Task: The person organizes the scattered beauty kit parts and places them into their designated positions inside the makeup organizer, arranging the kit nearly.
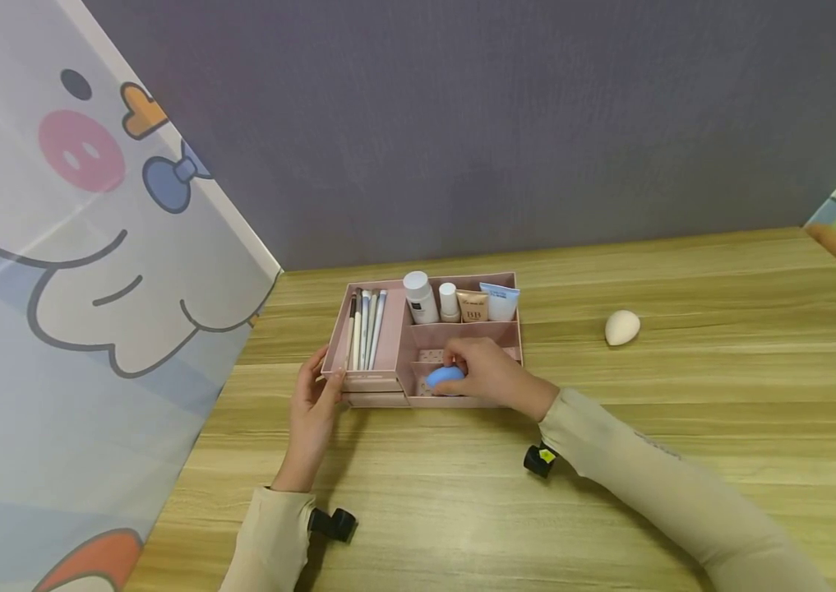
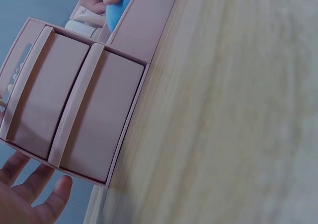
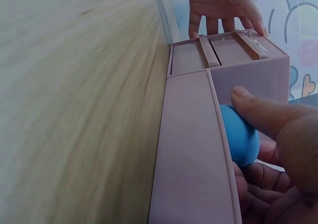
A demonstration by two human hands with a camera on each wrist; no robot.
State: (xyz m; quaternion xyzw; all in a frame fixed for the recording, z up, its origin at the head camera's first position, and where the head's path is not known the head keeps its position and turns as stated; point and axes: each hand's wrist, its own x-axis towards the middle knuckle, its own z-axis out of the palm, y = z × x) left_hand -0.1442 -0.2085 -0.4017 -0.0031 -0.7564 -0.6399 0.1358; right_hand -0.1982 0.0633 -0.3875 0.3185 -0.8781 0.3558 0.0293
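Observation:
A pink desktop organizer (image 1: 391, 329) with two drawers (image 2: 99, 114) at its front left stands on the wooden table. My left hand (image 1: 311, 403) holds its front left corner, the fingers along the side and the thumb at the front; in the left wrist view the fingers (image 2: 37, 186) lie against the side wall. My right hand (image 1: 495, 374) pinches a blue makeup sponge (image 1: 445, 376) between thumb and fingers. The sponge is down inside the front right compartment, partly hidden by its front wall in the right wrist view.
A cream makeup sponge (image 1: 622, 327) lies on the table to the right. In the organizer's left tray stand several makeup brushes (image 1: 366, 329). Its back compartment holds a white bottle (image 1: 421, 298), a smaller bottle (image 1: 450, 302), a tan tube (image 1: 473, 306) and a pale blue tube (image 1: 501, 302). A grey partition (image 1: 499, 131) rises behind.

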